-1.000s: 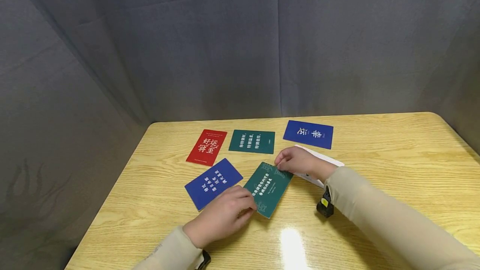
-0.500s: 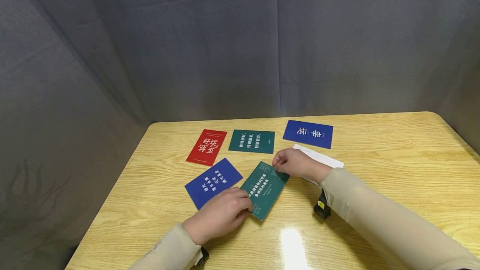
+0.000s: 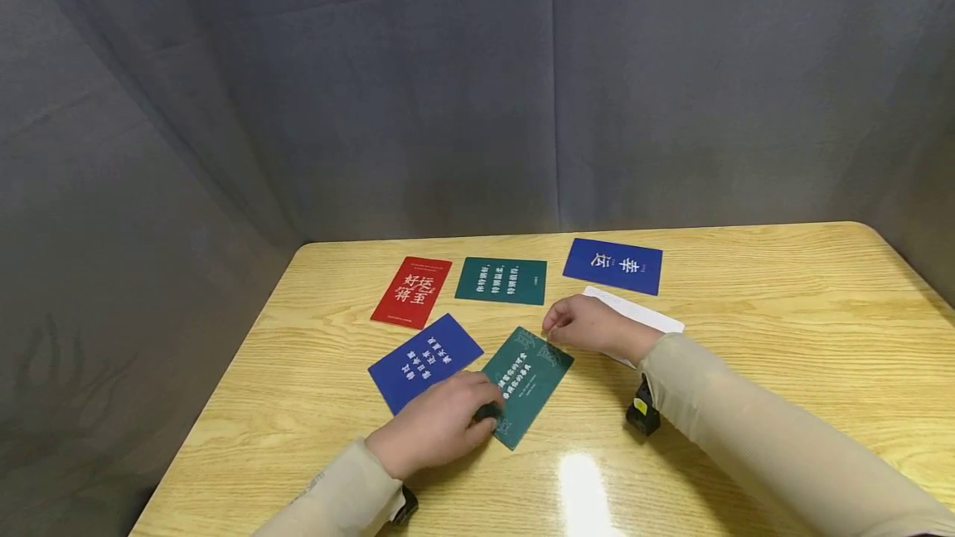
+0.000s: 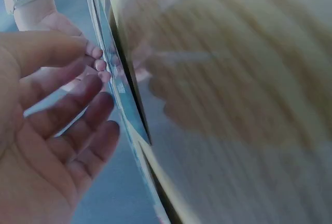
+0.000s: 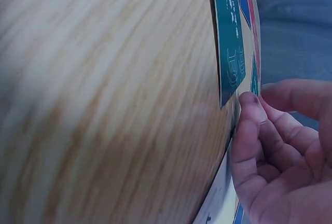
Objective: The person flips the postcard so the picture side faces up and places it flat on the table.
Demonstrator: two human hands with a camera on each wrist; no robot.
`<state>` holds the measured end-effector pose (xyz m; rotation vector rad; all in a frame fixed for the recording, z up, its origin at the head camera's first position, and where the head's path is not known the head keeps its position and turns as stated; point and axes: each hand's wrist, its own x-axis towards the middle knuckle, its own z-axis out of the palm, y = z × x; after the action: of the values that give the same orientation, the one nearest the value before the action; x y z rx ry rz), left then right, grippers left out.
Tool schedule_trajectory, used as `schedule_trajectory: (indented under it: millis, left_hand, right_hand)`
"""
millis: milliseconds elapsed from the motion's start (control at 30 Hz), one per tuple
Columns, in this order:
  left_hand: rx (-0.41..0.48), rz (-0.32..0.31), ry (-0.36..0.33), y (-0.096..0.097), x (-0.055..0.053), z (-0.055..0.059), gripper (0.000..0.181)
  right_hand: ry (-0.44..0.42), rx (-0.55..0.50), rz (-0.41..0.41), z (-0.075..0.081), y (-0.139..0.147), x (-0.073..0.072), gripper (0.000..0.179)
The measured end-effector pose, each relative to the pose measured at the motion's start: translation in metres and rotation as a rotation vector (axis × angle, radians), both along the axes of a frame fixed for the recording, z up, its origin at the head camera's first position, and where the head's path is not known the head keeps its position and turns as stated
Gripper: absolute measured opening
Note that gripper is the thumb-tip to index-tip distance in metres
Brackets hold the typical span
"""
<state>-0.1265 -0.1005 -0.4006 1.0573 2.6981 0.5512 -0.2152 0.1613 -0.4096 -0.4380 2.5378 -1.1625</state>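
A green card (image 3: pixel 533 388) with white lettering lies slanted on the table between both hands. My left hand (image 3: pixel 448 421) hovers at its left edge, thumb and forefinger parted, with a bit of green showing in the gap. Loosely bent fingers of the left hand (image 4: pixel 67 125) hold nothing in the left wrist view. By the card's upper right corner is my right hand (image 3: pixel 593 326), fingertips just off it. In the right wrist view the right hand (image 5: pixel 285 151) has bent fingers beside the card's corner, nothing between them. A white card (image 3: pixel 642 312) is partly hidden beneath that wrist.
A blue card (image 3: pixel 414 363) lies beyond the left hand, partly covered by it. Farther back are a red card (image 3: pixel 410 292), another green card (image 3: pixel 501 281) and a second blue card (image 3: pixel 613 266). A grey curtain (image 3: pixel 448 106) hangs behind the wooden table (image 3: pixel 783 297).
Both hands held the green card and shifted it slightly left and toward the person. Now it lies on the table, and the fingers of both hands have loosened from it.
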Motion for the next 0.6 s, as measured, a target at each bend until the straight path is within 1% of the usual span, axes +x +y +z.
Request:
schedule_trajectory:
  millis: [67,133,200,267,333,533,600]
  left_hand:
    - [0.091,0.064,-0.071,-0.001,-0.002,0.0,0.022]
    - [0.205,0.121,-0.143,-0.002,-0.004,0.0,0.025]
    - [0.306,0.161,-0.203,-0.002,-0.006,0.0,0.027]
    - [0.372,0.19,-0.244,-0.003,-0.009,-0.001,0.027]
    - [0.406,0.204,-0.268,-0.003,-0.011,-0.001,0.028]
    - [0.452,0.235,-0.33,0.0,-0.013,-0.001,0.03]
    - [0.472,0.252,-0.355,0.002,-0.014,-0.001,0.031]
  right_hand:
    - [-0.005,-0.014,0.001,0.0,0.002,0.0,0.008]
    - [-0.014,-0.034,0.008,0.001,0.004,0.001,0.009]
    - [-0.02,-0.049,0.008,0.003,0.006,0.001,0.01]
    - [-0.021,-0.052,0.012,0.004,0.009,0.002,0.011]
    - [-0.027,-0.056,0.013,0.005,0.012,0.002,0.013]
    - [-0.072,-0.085,-0.001,0.008,0.018,0.003,0.015]
    - [-0.067,-0.071,-0.012,0.009,0.021,0.003,0.016]
